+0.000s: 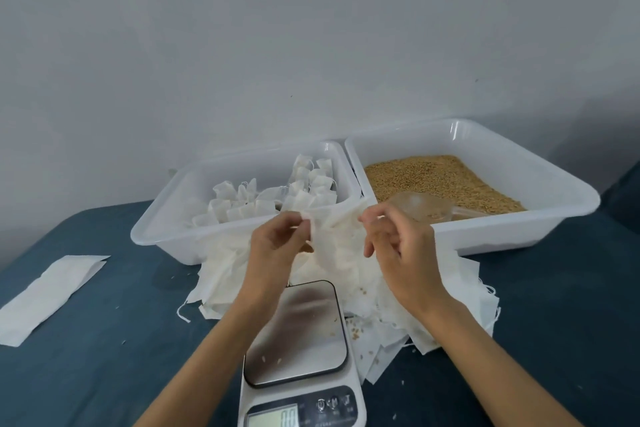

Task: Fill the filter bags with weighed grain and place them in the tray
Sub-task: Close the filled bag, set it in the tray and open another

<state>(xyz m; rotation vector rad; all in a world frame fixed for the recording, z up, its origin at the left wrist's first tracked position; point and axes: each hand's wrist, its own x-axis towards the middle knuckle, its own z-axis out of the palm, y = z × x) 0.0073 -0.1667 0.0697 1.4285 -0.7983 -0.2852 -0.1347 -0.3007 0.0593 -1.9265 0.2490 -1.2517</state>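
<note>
A white, thin fabric filter bag [332, 236] is held up just above the far edge of the small white digital kitchen scale with a steel platform [298, 333], in front of the two trays. The left hand [277, 239] pinches its left top edge between thumb and curled fingers [304, 224], and the right hand [398, 246] pinches the right top edge the same way, the remaining fingers loosely curled. Under the held bag, beyond and to the right of the scale, lies a loose heap of empty white filter bags [398, 315], with a few grains scattered over it and on the scale's platform. Behind the scale to the left stands a white plastic tray [166, 218] holding filled, tied bags [263, 198]. Behind the scale to the right is a second white plastic tray [554, 184] of golden-brown grain [433, 180], with a clear plastic scoop [426, 206] lying in it. Far left of the scale, a flat white paper sleeve [45, 298] rests on the dark blue bench [104, 374].
</note>
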